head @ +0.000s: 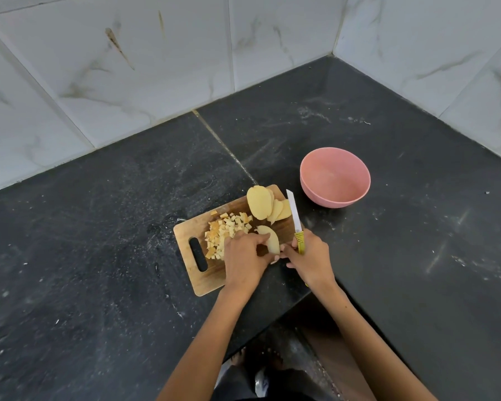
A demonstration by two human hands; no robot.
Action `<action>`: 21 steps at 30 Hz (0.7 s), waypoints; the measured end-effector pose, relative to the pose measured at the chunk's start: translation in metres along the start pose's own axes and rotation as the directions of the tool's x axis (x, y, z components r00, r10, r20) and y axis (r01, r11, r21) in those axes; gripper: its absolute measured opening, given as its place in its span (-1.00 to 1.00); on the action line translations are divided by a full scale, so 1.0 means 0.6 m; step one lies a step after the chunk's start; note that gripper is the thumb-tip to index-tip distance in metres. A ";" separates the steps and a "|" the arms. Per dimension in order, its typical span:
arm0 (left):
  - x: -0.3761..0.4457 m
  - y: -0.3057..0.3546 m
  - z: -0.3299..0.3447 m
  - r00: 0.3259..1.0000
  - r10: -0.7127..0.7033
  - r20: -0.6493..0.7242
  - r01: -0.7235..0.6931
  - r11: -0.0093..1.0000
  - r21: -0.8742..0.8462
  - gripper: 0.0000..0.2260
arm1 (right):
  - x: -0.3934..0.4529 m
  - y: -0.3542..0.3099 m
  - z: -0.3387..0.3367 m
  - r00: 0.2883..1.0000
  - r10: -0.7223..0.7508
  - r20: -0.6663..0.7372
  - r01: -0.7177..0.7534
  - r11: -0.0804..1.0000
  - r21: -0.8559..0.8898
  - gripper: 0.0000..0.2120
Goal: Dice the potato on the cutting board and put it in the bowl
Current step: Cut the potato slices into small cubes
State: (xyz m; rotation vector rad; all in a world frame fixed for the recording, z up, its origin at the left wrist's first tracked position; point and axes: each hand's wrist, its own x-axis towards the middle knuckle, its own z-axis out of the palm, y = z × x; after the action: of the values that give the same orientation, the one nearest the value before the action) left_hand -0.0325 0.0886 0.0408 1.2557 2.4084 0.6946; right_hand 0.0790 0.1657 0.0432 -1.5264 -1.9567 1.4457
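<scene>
A dark stone counter (104, 256) runs into a corner of pale marbled wall tiles (128, 68), seen from the single head view. On it lies a wooden cutting board (190, 227), handle slot toward the person's left, so that the working end sits close to both hands.

The left hand (245, 256) curls over a few stacked potato slices (271, 240), its fingertips pinching them at the board's near edge, apparently to square them up for the next cut. Just beyond the left fingers, a heap of diced potato (226, 230) is pushed aside, which leaves cutting room. Farther out from the fingertips, more uncut slices (265, 205) lean against one another, waiting their turn.

The right hand (308, 256) wraps its fingers round the yellow handle of a knife (295, 218), the blade pointing away and lifted clear of the slices, likely so the left hand can arrange them safely.

Past the knife tip, to the right, the pink bowl (356, 180) stands off the board, holding nothing visible; dicing seems roughly half done.
</scene>
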 end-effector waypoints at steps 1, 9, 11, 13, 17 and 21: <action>-0.002 -0.001 0.001 0.999 0.033 -0.015 -0.031 0.995 0.098 -0.62 | 0.000 -0.002 0.002 1.000 -0.008 0.001 0.008 1.000 0.003 -0.79; -0.006 -0.022 -0.001 0.974 0.204 0.100 -0.226 0.914 0.336 -0.69 | 0.000 -0.013 -0.002 1.000 0.003 0.019 0.000 0.990 -0.139 -0.85; -0.002 -0.026 -0.003 0.966 0.201 0.165 -0.249 0.900 0.358 -0.64 | -0.007 -0.011 -0.012 0.996 0.054 0.076 -0.038 0.979 -0.200 -0.86; -0.003 -0.027 0.001 0.964 0.203 0.170 -0.253 0.896 0.366 -0.66 | -0.016 -0.004 -0.020 0.994 0.029 0.106 0.000 0.964 -0.267 -0.76; -0.002 -0.026 0.008 0.972 0.222 0.077 -0.235 0.919 0.316 -0.82 | -0.035 0.006 -0.021 0.985 -0.031 0.172 0.100 0.905 -0.413 -0.72; 0.002 -0.030 0.000 0.968 0.196 0.158 -0.242 0.893 0.379 -0.67 | -0.039 0.005 -0.010 0.983 -0.041 0.176 0.127 0.848 -0.514 -0.70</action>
State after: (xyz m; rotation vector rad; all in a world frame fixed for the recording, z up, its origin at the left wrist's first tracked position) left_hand -0.0448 0.0808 0.0305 1.6965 2.4072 0.1768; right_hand 0.0947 0.1488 0.0514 -1.5271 -2.6422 1.0696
